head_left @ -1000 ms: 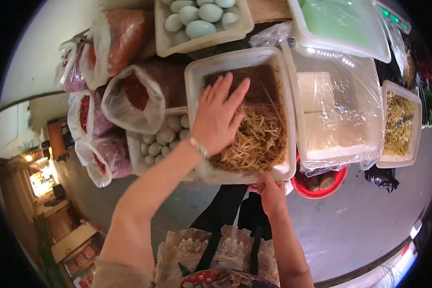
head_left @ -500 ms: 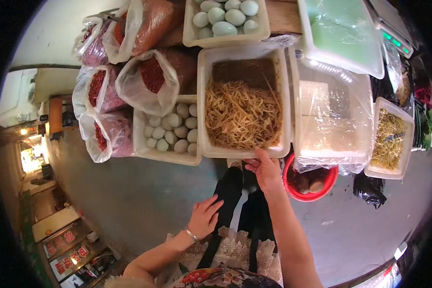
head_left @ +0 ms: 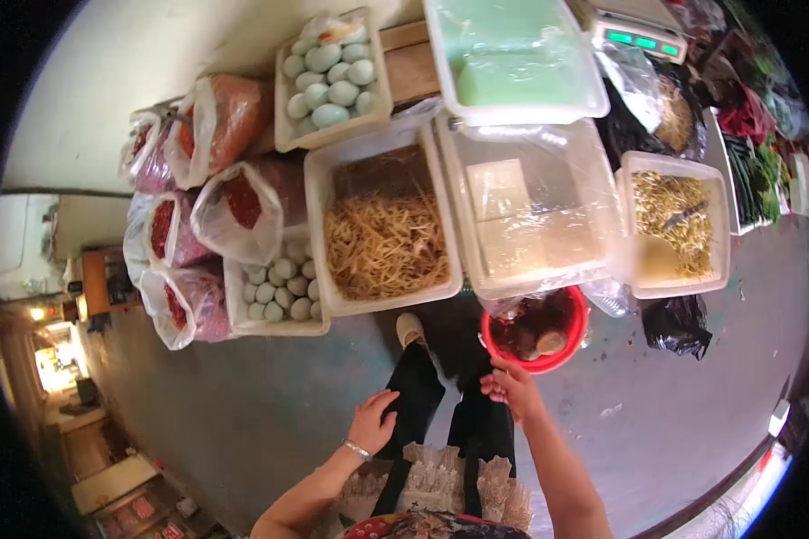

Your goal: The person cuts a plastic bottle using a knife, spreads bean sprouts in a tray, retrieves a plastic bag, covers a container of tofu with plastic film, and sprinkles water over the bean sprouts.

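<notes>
My left hand (head_left: 371,422) hangs over my left thigh, fingers apart and holding nothing, with a bracelet (head_left: 358,450) at the wrist. My right hand (head_left: 512,388) is just below a red bucket (head_left: 573,346), its fingers loosely bent and nothing visible in them. Inside the bucket is a brown roundish item (head_left: 551,342) among dark contents I cannot make out. Farther forward, a white tub (head_left: 388,305) holds pale shredded strips (head_left: 382,247) that look like dried shoots. Right of it stands a plastic-covered tub (head_left: 548,211) with pale blocks inside.
Bags of dried red goods (head_left: 243,202) and tubs of eggs (head_left: 283,287) line the left. A green-lidded tub (head_left: 517,72) and a scale (head_left: 643,40) stand at the back. To the right are a tub of yellowish sprouts (head_left: 674,225) and a black bag (head_left: 677,325) on the floor.
My right hand has left the front rim of the tub of shredded strips and dropped lower, near the red bucket. My view has turned right, showing more greens. My left hand stays by my thigh.
</notes>
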A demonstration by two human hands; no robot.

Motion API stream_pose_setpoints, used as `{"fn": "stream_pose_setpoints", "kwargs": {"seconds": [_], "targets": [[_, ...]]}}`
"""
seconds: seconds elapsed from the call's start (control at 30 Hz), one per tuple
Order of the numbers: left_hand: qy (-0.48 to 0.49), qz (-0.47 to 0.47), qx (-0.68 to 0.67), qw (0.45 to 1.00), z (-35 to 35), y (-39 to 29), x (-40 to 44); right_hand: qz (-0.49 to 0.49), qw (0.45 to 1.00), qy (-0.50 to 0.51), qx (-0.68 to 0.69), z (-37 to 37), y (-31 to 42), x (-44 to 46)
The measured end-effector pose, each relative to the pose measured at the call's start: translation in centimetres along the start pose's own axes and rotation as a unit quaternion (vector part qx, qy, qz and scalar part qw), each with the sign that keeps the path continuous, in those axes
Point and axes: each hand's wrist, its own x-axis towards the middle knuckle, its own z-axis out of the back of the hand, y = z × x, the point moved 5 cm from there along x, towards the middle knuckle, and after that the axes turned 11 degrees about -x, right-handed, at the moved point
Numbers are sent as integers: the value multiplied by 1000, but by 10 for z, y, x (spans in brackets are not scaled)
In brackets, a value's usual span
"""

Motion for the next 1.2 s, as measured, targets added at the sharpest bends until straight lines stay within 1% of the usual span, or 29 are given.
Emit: {"fn": "stream_pose_setpoints", "kwargs": {"seconds": [0.07,0.1,0.13,0.17,0.23,0.27,0.33,0.37,0.4,0.43,0.47,0.5,0.53,0.6,0.67,0.7,0.73,0.77,0.9,0.97,1.0,1.07,1.13,1.2], "targets": [[3,-29,-16,999,-4,-30,12,-24,998,-62,-10,26,-36,-24],[2,-49,-37,998,-7,-48,19,-12,997,-65,-33,36,-61,-34],[-8,-104,13,994,-9,-70,28,-1,996,-68,-56,43,-87,-43],[-19,-158,63,985,-12,-94,40,3,996,-73,-49,46,-108,-53],[-43,-234,144,961,-17,-140,66,-30,993,-95,-61,50,-148,-72],[-60,-261,169,949,-17,-163,81,-27,993,-102,-52,49,-163,-77],[-93,-306,240,917,-22,-205,104,19,980,-154,-127,46,-180,-86],[-93,-305,275,907,-30,-213,115,20,970,-182,-159,43,-164,-95],[-95,-304,311,896,-38,-214,122,22,971,-184,-153,41,-158,-101],[-93,-308,315,893,-47,-212,123,49,958,-193,-206,39,-149,-104],[-61,-281,360,887,-59,-204,123,77,942,-202,-258,39,-144,-107],[-30,-253,403,879,-72,-195,120,79,942,-205,-253,42,-145,-109],[-29,-260,406,876,-80,-189,111,69,950,-205,-225,46,-148,-109],[16,-255,406,878,-92,-164,82,58,958,-207,-188,52,-152,-111],[96,-174,369,908,-101,-138,59,33,975,-195,-97,60,-159,-113],[100,-178,371,906,-103,-125,52,34,975,-199,-91,63,-165,-112],[117,-139,351,919,-105,-105,50,36,975,-198,-91,65,-174,-108],[135,-98,329,930,-107,-101,50,39,975,-198,-91,68,-176,-109],[137,-133,324,927,-114,-121,49,35,971,-206,-119,68,-176,-115],[141,-150,222,953,-119,-118,45,26,977,-194,-83,63,-185,-112],[147,-154,224,951,-122,-115,43,25,977,-199,-78,62,-188,-111],[205,-127,214,947,-131,-102,36,12,980,-194,-51,58,-192,-111],[235,-128,216,939,-140,-77,34,13,975,-218,-51,55,-190,-111],[311,-123,215,918,-149,-52,31,16,969,-238,-58,53,-187,-111]]}}
